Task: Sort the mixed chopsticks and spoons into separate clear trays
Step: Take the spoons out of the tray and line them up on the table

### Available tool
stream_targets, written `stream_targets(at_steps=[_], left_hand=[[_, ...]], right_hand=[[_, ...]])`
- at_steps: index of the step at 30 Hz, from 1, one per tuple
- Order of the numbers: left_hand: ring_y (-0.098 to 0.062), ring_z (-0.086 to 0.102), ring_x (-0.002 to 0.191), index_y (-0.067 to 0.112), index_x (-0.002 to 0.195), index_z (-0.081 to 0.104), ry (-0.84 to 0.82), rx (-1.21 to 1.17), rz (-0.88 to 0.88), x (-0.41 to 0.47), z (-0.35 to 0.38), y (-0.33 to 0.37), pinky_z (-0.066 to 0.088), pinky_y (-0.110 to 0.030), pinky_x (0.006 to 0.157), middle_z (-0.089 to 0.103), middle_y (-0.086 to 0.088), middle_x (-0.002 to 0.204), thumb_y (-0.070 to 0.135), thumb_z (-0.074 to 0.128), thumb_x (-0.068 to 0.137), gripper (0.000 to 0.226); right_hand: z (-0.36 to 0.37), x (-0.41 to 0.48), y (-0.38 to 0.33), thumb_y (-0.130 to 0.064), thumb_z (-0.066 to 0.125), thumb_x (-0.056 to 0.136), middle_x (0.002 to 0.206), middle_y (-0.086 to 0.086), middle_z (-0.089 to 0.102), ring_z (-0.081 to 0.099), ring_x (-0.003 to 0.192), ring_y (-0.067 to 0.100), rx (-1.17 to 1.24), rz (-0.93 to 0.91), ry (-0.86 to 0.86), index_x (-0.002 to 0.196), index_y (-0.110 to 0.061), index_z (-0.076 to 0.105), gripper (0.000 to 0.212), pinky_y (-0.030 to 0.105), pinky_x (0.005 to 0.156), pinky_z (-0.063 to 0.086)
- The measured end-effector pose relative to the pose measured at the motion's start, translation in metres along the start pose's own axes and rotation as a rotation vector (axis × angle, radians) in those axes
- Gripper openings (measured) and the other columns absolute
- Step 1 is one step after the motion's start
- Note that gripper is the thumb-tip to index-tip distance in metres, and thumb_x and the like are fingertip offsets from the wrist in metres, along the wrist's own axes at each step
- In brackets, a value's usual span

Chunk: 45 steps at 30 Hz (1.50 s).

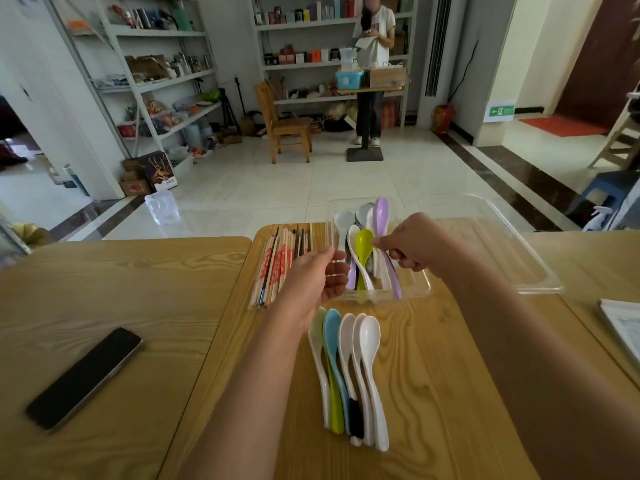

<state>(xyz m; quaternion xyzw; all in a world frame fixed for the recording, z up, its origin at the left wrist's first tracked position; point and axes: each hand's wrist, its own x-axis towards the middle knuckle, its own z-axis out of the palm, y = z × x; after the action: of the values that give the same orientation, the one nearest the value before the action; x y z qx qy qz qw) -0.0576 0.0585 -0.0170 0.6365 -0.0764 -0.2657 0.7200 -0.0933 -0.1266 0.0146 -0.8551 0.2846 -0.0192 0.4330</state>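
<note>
A clear tray (417, 287) on the wooden table holds several spoons, among them a green spoon (364, 244) and a white one. My right hand (412, 242) pinches the handle of a purple spoon (382, 213) over this tray. My left hand (317, 277) hovers with relaxed fingers at the tray's left edge, palm turned right, holding nothing. Left of it another clear tray (252, 299) is filled with chopsticks (277, 265). A row of several spoons (349, 368), white, blue and green, lies on the table in front of the trays.
A larger clear tray (512, 244) sits at the right, behind my right arm. A dark phone (85, 377) lies on the table at the left. A white paper or pad (623, 327) is at the right edge. Across the room a person stands by shelves, near a wooden chair (284, 123).
</note>
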Motion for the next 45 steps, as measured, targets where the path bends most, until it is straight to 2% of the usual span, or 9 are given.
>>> stream_targets(at_steps=[4,8,11,18,29,38,42,45], left_hand=[[-0.014,0.061,0.062,0.007,0.098,0.066,-0.029,0.000,-0.039,-0.043,0.003,-0.025,0.052,-0.025,0.057,0.066,-0.004,0.075,0.025,0.046,0.104,0.027],[-0.013,0.061,0.060,0.008,0.097,0.065,-0.020,0.020,-0.068,-0.069,0.000,-0.047,0.051,-0.024,0.057,0.068,-0.004,0.074,0.024,0.045,0.104,0.027],[-0.011,0.061,0.058,0.007,0.099,0.063,-0.017,0.057,-0.092,-0.081,0.000,-0.057,0.051,-0.024,0.056,0.066,-0.005,0.076,0.026,0.045,0.105,0.027],[-0.010,0.062,0.060,0.005,0.106,0.064,-0.014,0.084,-0.124,-0.094,-0.002,-0.061,0.051,-0.022,0.054,0.066,-0.003,0.074,0.029,0.046,0.104,0.029],[-0.013,0.061,0.064,0.003,0.110,0.064,-0.006,0.101,-0.112,-0.089,-0.007,-0.060,0.052,-0.024,0.058,0.066,-0.005,0.079,0.027,0.044,0.104,0.032],[-0.013,0.061,0.064,0.007,0.104,0.066,-0.005,0.099,-0.102,-0.080,-0.004,-0.058,0.051,-0.024,0.057,0.066,-0.004,0.078,0.028,0.045,0.104,0.029],[-0.013,0.060,0.062,0.008,0.100,0.065,-0.020,0.091,-0.089,-0.072,-0.003,-0.054,0.051,-0.024,0.056,0.066,-0.005,0.078,0.027,0.045,0.104,0.028],[-0.014,0.059,0.062,0.006,0.100,0.064,-0.039,0.080,-0.063,-0.062,-0.002,-0.042,0.051,-0.023,0.055,0.065,-0.006,0.077,0.024,0.043,0.105,0.028]], right_hand=[[0.014,-0.060,0.028,-0.028,0.071,0.088,0.056,0.011,0.052,0.040,0.039,0.018,-0.002,0.021,-0.053,0.070,-0.003,0.061,0.033,0.023,0.041,0.034],[0.040,-0.100,0.053,-0.028,0.070,0.089,0.047,0.005,0.050,0.037,0.035,0.015,-0.028,0.056,-0.121,0.061,-0.005,0.057,0.038,0.022,0.040,0.032],[0.059,-0.113,0.068,-0.031,0.069,0.088,0.049,0.006,0.054,0.041,0.035,0.016,-0.098,0.077,-0.141,0.060,-0.005,0.060,0.040,0.022,0.041,0.036],[0.078,-0.115,0.077,-0.023,0.065,0.088,0.049,0.005,0.053,0.044,0.037,0.014,-0.161,0.146,-0.167,0.063,-0.007,0.059,0.030,0.022,0.040,0.038],[0.093,-0.107,0.076,-0.026,0.064,0.091,0.044,-0.002,0.057,0.045,0.026,0.004,-0.145,0.085,-0.145,0.064,-0.007,0.061,0.034,0.016,0.035,0.038],[0.083,-0.104,0.077,-0.023,0.065,0.090,0.059,0.009,0.066,0.055,0.040,0.013,-0.120,0.124,-0.166,0.085,0.005,0.072,0.029,0.022,0.044,0.051],[0.072,-0.102,0.073,-0.032,0.067,0.091,0.057,0.008,0.064,0.053,0.039,0.014,-0.098,0.077,-0.112,0.086,0.005,0.070,0.037,0.023,0.042,0.046],[0.054,-0.091,0.063,-0.031,0.068,0.091,0.058,0.009,0.065,0.050,0.038,0.013,-0.046,0.011,-0.077,0.083,0.004,0.070,0.036,0.024,0.044,0.043]])
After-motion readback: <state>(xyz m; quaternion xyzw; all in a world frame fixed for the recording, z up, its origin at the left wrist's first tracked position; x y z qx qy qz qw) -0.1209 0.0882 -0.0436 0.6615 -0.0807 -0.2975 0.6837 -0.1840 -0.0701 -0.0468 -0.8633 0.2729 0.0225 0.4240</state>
